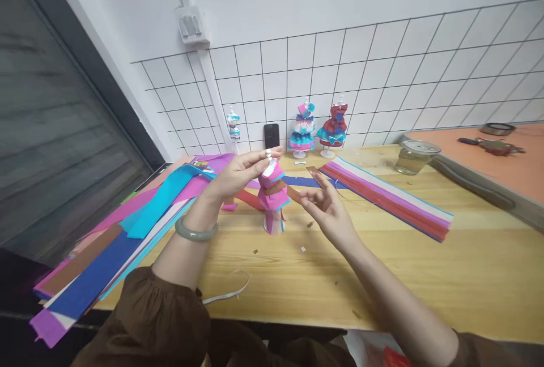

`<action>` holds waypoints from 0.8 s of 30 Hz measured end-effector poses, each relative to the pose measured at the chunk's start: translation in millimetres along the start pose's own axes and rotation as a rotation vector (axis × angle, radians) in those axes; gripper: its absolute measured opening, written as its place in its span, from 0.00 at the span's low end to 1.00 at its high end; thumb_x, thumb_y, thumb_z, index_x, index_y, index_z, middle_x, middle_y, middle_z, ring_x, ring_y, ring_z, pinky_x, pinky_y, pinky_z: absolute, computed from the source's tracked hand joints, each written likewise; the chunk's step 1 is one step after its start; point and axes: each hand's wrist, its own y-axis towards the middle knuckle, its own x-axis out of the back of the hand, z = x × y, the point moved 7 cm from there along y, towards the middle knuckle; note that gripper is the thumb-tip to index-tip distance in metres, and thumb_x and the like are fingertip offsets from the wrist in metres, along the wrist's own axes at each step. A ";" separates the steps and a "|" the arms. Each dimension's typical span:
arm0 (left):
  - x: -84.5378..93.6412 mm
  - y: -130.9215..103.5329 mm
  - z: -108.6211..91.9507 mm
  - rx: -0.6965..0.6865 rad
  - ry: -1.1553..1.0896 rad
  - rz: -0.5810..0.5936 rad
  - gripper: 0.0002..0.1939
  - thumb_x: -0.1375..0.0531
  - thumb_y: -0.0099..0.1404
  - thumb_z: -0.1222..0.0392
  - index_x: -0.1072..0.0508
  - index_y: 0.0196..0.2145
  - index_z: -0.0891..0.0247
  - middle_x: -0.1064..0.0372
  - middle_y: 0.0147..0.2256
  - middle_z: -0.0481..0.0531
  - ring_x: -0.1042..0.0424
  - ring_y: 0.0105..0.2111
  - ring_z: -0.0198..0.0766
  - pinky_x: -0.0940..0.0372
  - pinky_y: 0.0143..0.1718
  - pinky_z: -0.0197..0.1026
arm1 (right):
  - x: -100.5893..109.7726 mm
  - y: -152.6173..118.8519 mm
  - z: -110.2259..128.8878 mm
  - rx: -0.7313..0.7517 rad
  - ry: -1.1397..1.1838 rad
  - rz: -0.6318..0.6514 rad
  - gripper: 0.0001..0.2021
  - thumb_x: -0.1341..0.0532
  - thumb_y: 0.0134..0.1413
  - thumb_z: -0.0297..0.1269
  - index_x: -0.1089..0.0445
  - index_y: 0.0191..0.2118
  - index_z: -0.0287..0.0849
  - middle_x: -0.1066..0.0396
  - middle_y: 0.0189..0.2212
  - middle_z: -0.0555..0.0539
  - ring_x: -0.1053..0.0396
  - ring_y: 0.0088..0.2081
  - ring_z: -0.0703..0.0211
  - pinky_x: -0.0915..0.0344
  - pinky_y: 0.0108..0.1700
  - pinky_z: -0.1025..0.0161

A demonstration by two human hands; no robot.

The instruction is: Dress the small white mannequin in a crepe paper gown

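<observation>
A small dress form [274,200] in pink paper with blue edging stands upright on the wooden table [263,276]. Around its waist runs a brown paper strip [293,192], whose loose end extends to the right. My left hand [244,171] is closed on the top of the dress form, fingers at its white neck. On the other side, my right hand [325,205] pinches the brown strip between thumb and fingers. The back of the dress form is hidden.
Coloured paper strips [165,197] pile up at the left, and a striped stack [391,200] lies right. Dressed forms [302,132] and a black phone [272,136] stand by the wall. A glass jar [416,157] sits at the back right. Scraps and white cord [227,296] lie in front.
</observation>
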 end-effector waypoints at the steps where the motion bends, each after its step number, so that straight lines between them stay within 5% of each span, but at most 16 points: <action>1: 2.0 -0.6 2.6 -0.002 -0.017 0.001 0.20 0.41 0.63 0.49 0.28 0.51 0.55 0.39 0.59 0.57 0.39 0.58 0.47 0.43 0.58 0.50 | -3.0 7.4 7.4 0.024 0.030 0.014 0.37 0.35 0.49 0.43 0.50 0.63 0.48 0.29 0.38 0.46 0.31 0.42 0.55 0.33 0.47 0.51; 6: 9.0 -1.6 12.9 0.018 -0.108 0.030 0.17 0.42 0.64 0.51 0.27 0.50 0.55 0.48 0.63 0.55 0.45 0.61 0.51 0.44 0.58 0.52 | -21.2 43.6 25.2 -0.031 0.147 0.113 0.44 0.32 0.46 0.39 0.56 0.66 0.49 0.27 0.40 0.46 0.30 0.47 0.54 0.35 0.52 0.51; 11: 16.8 2.3 16.2 -0.005 -0.110 0.051 0.15 0.42 0.64 0.52 0.26 0.48 0.55 0.49 0.64 0.52 0.50 0.64 0.49 0.48 0.61 0.51 | -47.2 68.0 12.2 -0.192 0.313 0.372 0.43 0.33 0.47 0.35 0.55 0.66 0.45 0.25 0.43 0.43 0.27 0.44 0.56 0.35 0.53 0.51; 17: 19.0 12.1 24.0 0.031 -0.235 0.136 0.13 0.40 0.62 0.54 0.23 0.43 0.57 0.45 0.62 0.55 0.47 0.62 0.52 0.43 0.58 0.52 | -62.1 74.7 9.7 -0.183 0.333 0.580 0.43 0.33 0.47 0.32 0.56 0.66 0.48 0.24 0.41 0.45 0.26 0.42 0.55 0.33 0.49 0.51; 24: 15.9 22.6 25.4 0.048 -0.325 0.164 0.14 0.41 0.62 0.55 0.23 0.43 0.61 0.44 0.61 0.57 0.37 0.57 0.53 0.38 0.53 0.50 | -65.4 76.1 13.7 -0.103 0.308 0.596 0.48 0.32 0.44 0.30 0.59 0.67 0.50 0.24 0.34 0.49 0.26 0.40 0.56 0.31 0.45 0.53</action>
